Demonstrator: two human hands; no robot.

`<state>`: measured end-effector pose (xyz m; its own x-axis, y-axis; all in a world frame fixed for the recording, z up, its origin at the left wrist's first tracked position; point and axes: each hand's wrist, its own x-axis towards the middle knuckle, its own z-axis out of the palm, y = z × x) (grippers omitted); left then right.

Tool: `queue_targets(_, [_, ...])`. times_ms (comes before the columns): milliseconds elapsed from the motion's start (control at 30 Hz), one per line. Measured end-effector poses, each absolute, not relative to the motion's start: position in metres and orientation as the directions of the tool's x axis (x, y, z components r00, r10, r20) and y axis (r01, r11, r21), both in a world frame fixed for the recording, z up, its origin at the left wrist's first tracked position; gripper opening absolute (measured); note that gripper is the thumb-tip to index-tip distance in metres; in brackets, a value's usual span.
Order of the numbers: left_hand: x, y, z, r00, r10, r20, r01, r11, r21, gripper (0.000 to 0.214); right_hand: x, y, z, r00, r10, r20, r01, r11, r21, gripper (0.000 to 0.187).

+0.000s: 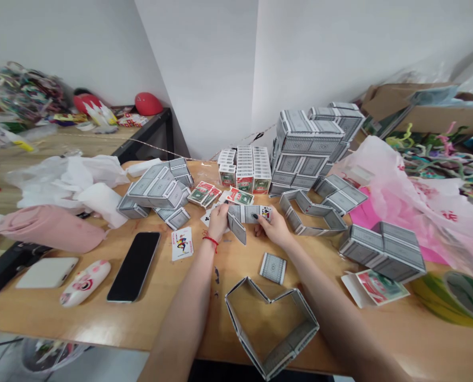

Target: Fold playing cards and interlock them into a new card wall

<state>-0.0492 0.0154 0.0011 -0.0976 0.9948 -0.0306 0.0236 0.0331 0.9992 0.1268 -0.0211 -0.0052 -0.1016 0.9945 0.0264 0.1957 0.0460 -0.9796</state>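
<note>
My left hand is closed on the left end of a joined strip of playing cards, where one card is bent downward. Gripping the strip's right end is my right hand, next to a card whose face shows. Below them lies a small folded card piece, back side up. Nearest me stands a heart-shaped frame of joined cards, between my forearms. A joker card lies face up left of my left wrist. Loose cards lie partly hidden behind my left hand.
Stacked card blocks rise at the back right, beside rows of card boxes. More folded-card shapes sit at the left. A phone, a pink-white case and a roll of tape flank the table.
</note>
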Motion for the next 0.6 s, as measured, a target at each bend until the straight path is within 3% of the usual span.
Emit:
queue_targets(167, [-0.0471, 0.0141, 0.0002, -0.059, 0.998, -0.033, -0.011, 0.033, 0.999, 0.026, 0.1259, -0.022, -0.004, -0.112, 0.994, 0.007, 0.151, 0.024, -0.988, 0.026])
queue_targets(600, [-0.0445, 0.0127, 0.0007, -0.06, 0.997, -0.043, 0.027, 0.045, 0.999, 0.027, 0.1253, -0.0224, -0.0065, -0.015, 0.998, 0.065, 0.245, 0.067, -0.967, 0.023])
